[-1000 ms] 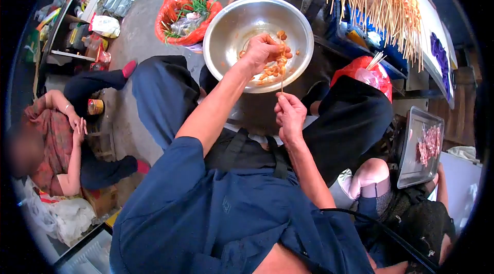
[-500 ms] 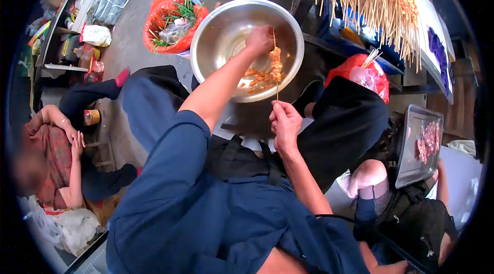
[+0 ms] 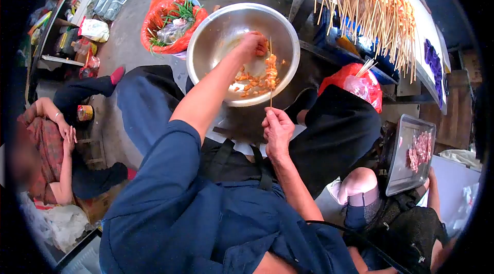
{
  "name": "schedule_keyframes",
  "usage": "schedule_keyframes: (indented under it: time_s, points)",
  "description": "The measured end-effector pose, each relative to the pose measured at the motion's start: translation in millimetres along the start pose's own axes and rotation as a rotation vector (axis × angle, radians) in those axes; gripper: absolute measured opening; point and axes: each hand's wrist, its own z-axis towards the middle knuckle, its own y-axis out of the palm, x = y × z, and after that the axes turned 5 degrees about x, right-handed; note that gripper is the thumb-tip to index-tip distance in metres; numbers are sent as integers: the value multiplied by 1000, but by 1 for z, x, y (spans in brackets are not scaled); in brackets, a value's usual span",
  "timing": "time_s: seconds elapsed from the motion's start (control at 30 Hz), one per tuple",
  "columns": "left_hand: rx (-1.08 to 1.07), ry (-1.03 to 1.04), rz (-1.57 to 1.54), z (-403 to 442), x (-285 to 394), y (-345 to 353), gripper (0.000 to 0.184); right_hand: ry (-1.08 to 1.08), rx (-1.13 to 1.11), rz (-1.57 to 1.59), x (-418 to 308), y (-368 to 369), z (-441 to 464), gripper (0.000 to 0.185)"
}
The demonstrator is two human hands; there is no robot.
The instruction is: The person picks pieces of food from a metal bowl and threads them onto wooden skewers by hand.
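Note:
A bamboo skewer (image 3: pixel 271 100) threaded with orange marinated meat pieces (image 3: pixel 271 71) stands over the near right side of a large metal bowl (image 3: pixel 206 42). My right hand (image 3: pixel 278 129) pinches its lower end, just outside the bowl's near rim. Inside the bowl, my left hand (image 3: pixel 252 46) is closed beside the skewer's upper tip. Orange shows at those fingers, but I cannot make out what they hold. Loose orange meat pieces (image 3: pixel 249 82) lie at the bottom of the bowl, below my left forearm.
Many loaded skewers (image 3: pixel 370 1) lie on a table at the upper right. A red bag with bare sticks (image 3: pixel 355 81) is below it. Left of the bowl stands a red-lined bucket of greens (image 3: pixel 167 29). People sit on both sides; a tray of raw meat (image 3: pixel 411 155) is at right.
The view has shifted slightly, moving the surroundings a little. My left hand has come lower, still near the skewer's tip. My right hand keeps its pinch on the skewer.

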Motion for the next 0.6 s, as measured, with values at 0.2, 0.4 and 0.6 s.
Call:
schedule_keyframes:
  time_s: [0.2,0.4,0.6]
  points:
    - [-93,-34,-364,-43,21,-14,5,16,-27,-9,-1,2,-2,17]
    - [18,140,-203,-72,33,-15,20,9,-42,-49,1,3,-5,17]
    - [22,203,-224,-89,37,-8,17,-44,-75,-98,2,5,-8,16]
